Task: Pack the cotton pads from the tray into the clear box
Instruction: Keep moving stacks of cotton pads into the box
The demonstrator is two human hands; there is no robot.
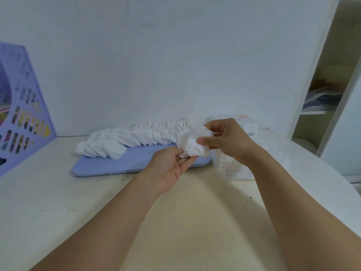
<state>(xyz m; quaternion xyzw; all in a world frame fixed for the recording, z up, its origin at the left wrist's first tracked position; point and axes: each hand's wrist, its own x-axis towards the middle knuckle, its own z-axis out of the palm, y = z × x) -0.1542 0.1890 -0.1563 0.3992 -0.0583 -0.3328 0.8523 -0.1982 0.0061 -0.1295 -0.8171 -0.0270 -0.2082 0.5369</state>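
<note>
A long row of white cotton pads (134,137) lies along the back of a pale blue tray (121,163) on the table. My right hand (228,139) pinches a small stack of cotton pads (193,143) above the tray's right end. My left hand (172,169) is under that stack, palm up, with its straight fingertips touching the stack's lower edge. The clear box (234,169) stands just right of the tray, largely hidden behind my right wrist. Its lid (248,124) shows behind my right hand.
A lilac perforated file holder (21,106) stands at the far left against the wall. An open shelf unit (322,98) with folded items stands at the right. The cream table (175,222) extends toward me beneath my forearms.
</note>
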